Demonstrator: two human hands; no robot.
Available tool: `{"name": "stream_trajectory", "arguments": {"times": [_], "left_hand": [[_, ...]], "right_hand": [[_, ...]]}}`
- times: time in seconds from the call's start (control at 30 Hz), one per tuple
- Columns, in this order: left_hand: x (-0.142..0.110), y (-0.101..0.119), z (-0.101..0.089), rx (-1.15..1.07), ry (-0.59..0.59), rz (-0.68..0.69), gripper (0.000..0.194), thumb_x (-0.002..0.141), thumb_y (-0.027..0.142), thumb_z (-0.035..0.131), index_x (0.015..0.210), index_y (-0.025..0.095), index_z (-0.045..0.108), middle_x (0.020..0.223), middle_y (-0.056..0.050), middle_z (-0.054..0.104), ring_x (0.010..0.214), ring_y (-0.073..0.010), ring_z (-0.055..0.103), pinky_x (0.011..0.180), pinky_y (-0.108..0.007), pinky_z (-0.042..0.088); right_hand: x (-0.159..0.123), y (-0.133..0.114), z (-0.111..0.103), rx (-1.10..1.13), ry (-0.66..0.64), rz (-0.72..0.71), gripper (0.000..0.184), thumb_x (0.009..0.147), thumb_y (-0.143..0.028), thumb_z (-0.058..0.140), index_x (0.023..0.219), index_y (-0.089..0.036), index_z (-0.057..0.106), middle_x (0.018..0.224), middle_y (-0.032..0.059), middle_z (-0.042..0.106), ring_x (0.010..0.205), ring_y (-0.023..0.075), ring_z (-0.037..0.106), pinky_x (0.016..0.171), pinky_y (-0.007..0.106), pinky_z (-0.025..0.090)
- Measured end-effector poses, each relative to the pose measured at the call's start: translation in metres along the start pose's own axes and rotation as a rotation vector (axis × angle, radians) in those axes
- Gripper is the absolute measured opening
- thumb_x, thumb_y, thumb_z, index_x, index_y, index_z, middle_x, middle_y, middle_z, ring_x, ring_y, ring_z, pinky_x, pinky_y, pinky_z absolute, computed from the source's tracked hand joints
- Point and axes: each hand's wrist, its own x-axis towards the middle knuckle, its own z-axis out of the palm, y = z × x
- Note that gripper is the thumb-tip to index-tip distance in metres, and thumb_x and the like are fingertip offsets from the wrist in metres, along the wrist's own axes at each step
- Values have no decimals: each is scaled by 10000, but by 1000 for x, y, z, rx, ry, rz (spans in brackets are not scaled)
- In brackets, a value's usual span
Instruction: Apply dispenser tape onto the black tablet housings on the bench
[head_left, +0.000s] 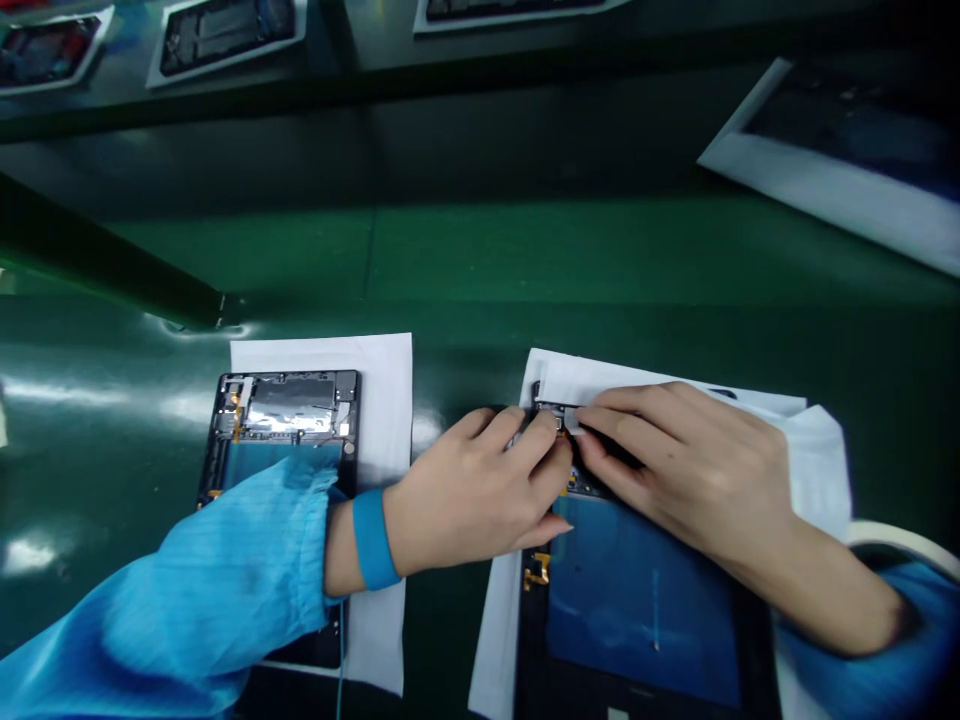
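An opened tablet [645,600] with a blue-filmed middle and a bare top strip lies on a white sheet [495,640] at the right. My left hand [480,490], wearing a blue wrist band [375,540], rests over its upper left corner with the fingers curled in. Whatever those fingertips hold is hidden. From the right, my right hand [682,470] pinches a small pale, silvery piece [573,420] at the tablet's top strip, close to the left fingertips. An orange flex cable [537,572] shows on the tablet's left edge.
A second opened tablet [289,405] lies on white paper [382,430] beneath my left forearm. A green post [112,250] slants in at the left. Along the raised shelf [360,60] are several devices on white sheets. A cream ring-shaped roll [900,540] sits by my right wrist.
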Motion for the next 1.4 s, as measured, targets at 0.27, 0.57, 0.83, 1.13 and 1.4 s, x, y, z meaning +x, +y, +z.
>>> {"name": "stream_trajectory", "arguments": {"times": [0.27,0.57,0.83,1.13,1.4], "left_hand": [[1,0,-2,-8,-16,-24,556,955,540,579,1279,88,585,1317,-167,614,1142,-291,598,901,-384,512],[3,-11,-5,-56,91,-16,619,977,548,512,1392,90,487,1215,-182,655,1109,-324,631,889,-462,555],[13,-24,-6,93,123,44,494,1017,491,408,1323,148,591,1195,-185,646,1052,-352,646,818,-478,573],[17,-13,-18,169,64,2,477,1015,460,404,1323,151,597,1217,-179,640,1041,-333,655,846,-474,585],[17,3,-29,197,-50,-35,449,985,383,493,1336,110,562,1268,-200,618,1115,-346,626,893,-497,566]], "right_hand": [[3,-3,-4,-54,-22,-25,112,943,-222,622,922,-165,716,936,39,725,785,175,617,666,307,443],[15,-25,-17,-121,-243,-5,114,880,-126,603,895,-125,715,967,111,684,813,218,610,668,346,480],[-123,-8,-107,-252,179,308,183,905,-192,648,1086,-208,673,1112,65,723,1062,204,654,940,368,533],[-173,78,-132,-804,272,557,190,931,-257,643,1089,-153,662,1003,88,735,831,186,686,595,273,445],[-184,68,-138,-700,247,605,118,929,-254,632,900,-168,708,936,90,715,735,190,618,484,318,268]]}}
